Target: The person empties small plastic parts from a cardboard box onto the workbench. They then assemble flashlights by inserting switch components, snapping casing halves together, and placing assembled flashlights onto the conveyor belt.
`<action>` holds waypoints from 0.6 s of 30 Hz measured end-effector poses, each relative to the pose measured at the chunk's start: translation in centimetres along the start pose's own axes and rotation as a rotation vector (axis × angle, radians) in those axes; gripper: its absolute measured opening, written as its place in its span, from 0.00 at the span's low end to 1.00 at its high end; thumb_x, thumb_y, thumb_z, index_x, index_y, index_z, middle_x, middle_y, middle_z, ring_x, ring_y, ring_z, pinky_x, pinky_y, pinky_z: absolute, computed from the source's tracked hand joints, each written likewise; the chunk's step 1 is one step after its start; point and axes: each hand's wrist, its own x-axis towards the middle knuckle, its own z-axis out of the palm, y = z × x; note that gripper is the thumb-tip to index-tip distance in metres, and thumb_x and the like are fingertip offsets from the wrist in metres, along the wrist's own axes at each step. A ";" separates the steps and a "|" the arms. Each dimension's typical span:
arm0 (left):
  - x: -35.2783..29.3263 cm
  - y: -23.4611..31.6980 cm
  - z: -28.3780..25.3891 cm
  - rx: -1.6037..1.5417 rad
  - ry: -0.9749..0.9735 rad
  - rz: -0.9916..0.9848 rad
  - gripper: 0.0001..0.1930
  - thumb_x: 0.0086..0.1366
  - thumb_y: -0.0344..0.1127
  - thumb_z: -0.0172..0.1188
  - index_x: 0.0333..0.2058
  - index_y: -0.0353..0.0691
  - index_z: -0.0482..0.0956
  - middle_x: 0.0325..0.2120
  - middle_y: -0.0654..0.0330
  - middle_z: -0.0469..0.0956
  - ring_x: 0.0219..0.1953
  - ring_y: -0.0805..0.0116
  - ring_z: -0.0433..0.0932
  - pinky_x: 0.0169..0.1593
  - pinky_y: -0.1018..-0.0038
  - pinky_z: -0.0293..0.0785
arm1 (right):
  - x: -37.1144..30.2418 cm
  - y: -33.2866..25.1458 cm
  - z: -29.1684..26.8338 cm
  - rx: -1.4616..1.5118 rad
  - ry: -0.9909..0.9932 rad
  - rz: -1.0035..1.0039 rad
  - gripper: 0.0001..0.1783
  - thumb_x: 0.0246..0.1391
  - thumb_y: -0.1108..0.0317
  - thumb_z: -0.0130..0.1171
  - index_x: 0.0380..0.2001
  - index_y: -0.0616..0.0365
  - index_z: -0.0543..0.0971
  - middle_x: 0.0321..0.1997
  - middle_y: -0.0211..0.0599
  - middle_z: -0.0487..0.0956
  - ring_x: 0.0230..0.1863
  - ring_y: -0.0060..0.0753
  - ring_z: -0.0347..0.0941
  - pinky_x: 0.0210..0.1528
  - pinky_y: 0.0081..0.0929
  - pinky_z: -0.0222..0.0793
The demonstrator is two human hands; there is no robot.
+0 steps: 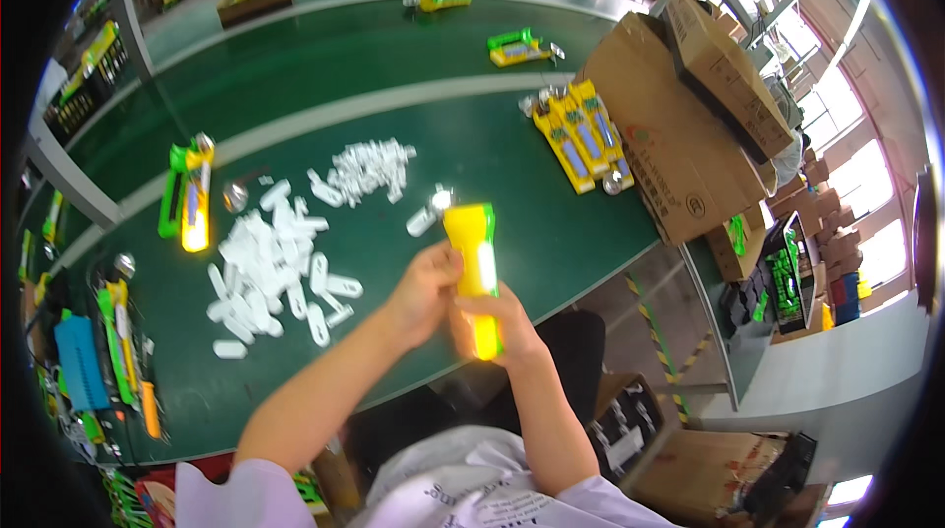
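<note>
White pieces (261,267) left, cardboard box (669,149) right of yellow casing (472,238)

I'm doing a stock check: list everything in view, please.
Table: one, green, centre
Flashlight-shaped unit: one, yellow-green, centre, held
White pieces: many, white, two heaps, table left
Silver round parts: several, silver, table
Open unit: one, yellow-green, table left
Cardboard boxes: several, brown, mostly right
Clustered units: several, mostly yellow, beside boxes
Far units: two, yellow-green, far surface
Blue object: one, blue, table left
Background clutter: uncountable, mixed, edges
Shirt: one, pale, bottom edge
Left hand, right hand: two, bare, on unit
</note>
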 end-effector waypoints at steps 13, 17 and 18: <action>-1.0 1.5 0.9 0.080 -0.077 -0.138 0.23 0.72 0.52 0.47 0.47 0.36 0.73 0.37 0.56 0.78 0.37 0.66 0.79 0.43 0.68 0.77 | -1.0 -1.2 1.7 0.036 0.008 0.022 0.10 0.52 0.65 0.56 0.27 0.60 0.70 0.13 0.39 0.69 0.11 0.32 0.64 0.14 0.28 0.61; -0.6 1.0 1.1 0.059 -0.058 -0.026 0.18 0.72 0.46 0.48 0.47 0.36 0.73 0.41 0.56 0.78 0.42 0.66 0.78 0.48 0.68 0.76 | -1.1 -1.3 1.1 0.032 -0.012 0.044 0.11 0.52 0.64 0.59 0.28 0.60 0.71 0.14 0.37 0.69 0.11 0.31 0.66 0.14 0.27 0.62; -0.5 0.9 0.8 0.039 -0.070 -0.027 0.17 0.72 0.45 0.48 0.47 0.36 0.73 0.42 0.56 0.78 0.43 0.66 0.78 0.49 0.67 0.75 | -1.1 -1.3 1.3 0.044 0.001 0.038 0.12 0.52 0.64 0.60 0.27 0.60 0.70 0.14 0.35 0.69 0.11 0.30 0.66 0.13 0.26 0.62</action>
